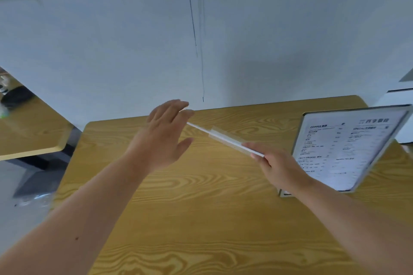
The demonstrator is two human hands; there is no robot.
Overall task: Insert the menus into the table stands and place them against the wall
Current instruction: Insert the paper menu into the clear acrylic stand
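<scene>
Fingers of our right hand [276, 164] pinching a menu stand [225, 139] edge-on, our left hand [164, 136] spread at its ten-o'clock end.

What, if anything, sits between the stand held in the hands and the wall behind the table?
Nothing visible. The stand is held edge-on between the left hand and right hand, above the table. The tabletop strip up to the wall is bare; the other stand stands off to the right.
</scene>
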